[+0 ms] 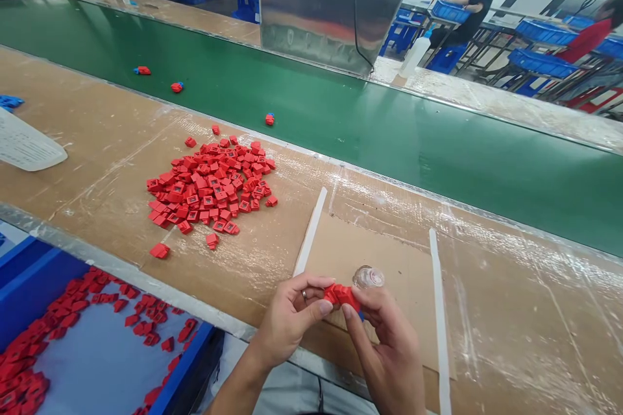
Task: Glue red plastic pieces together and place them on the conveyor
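My left hand [291, 316] pinches a small red plastic part [331, 292] between thumb and index finger; a ring is on one finger. Against it, my right hand [389, 343] grips a red plastic piece [349, 298], and a bit of blue shows beneath. The two red pieces touch; whether they are joined I cannot tell. Both hands are over the near edge of a cardboard sheet [379, 246]. Just beyond the fingers sits a round, clear, glassy object [368, 276]. To the left, a heap of red plastic parts [214, 181] lies on the brown-covered bench [107, 175].
A green conveyor belt [311, 104] crosses behind the bench, carrying several red-and-blue pieces [177, 87]. At lower left, a blue bin [189, 369] contains more red parts. White strips [439, 318] flank the cardboard. Beyond a metal cabinet [335, 6], people sit near blue trays [545, 32].
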A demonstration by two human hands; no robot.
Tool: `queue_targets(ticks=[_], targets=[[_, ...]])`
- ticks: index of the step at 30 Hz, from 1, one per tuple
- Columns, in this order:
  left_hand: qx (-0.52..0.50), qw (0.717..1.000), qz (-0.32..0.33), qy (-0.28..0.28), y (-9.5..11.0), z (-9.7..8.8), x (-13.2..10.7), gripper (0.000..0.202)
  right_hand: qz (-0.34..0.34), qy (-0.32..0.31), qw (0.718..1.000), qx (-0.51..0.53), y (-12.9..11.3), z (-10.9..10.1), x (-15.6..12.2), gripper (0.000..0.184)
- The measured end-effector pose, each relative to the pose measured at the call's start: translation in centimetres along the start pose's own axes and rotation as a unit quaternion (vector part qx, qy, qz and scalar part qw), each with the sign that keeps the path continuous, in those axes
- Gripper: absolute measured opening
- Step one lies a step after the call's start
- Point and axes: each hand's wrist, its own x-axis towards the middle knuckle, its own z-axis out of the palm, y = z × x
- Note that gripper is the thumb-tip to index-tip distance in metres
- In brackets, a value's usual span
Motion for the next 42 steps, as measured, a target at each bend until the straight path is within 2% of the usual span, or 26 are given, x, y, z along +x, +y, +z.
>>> queue_targets(ticks=[6, 10, 19, 27, 30, 35, 42], targets=[[0.107, 0.993, 0.05, 0.014, 0.4, 0.2, -0.1, 0.018, -0.003, -0.006, 1.0, 0.004, 0.4, 0.2, -0.6, 0.011], [0.133, 0.99, 0.048, -0.01, 0.4, 0.2, -0.1, 0.015, 0.014, -0.012, 1.0, 0.025, 1.2, 0.1, -1.4, 0.006], [0.222, 0.973, 0.055, -0.013, 0.6, 0.1, -0.1, 0.012, 0.006, 0.009, 0.999, 0.03, 1.2, 0.6, -1.9, 0.01], [0.315, 0.947, 0.054, -0.014, 0.3, 0.4, 0.0, 0.024, 0.071, 0.034, 0.989, 0.123, 3.1, 0.9, -2.5, 0.013], [0.359, 0.93, 0.062, -0.036, 0.1, 0.0, 0.0, 0.032, 0.068, 0.034, 0.987, 0.138, 2.9, 0.7, -2.3, 0.014], [0.424, 0.89, 0.118, -0.116, 0.6, -0.4, 0.0, 0.038, 0.059, 0.028, 0.987, 0.149, 2.6, 0.3, -1.8, 0.016], [0.466, 0.856, 0.155, -0.162, 1.0, 0.0, 0.1, 0.041, 0.031, -0.006, 0.99, 0.139, 2.4, -0.2, -1.4, 0.017]])
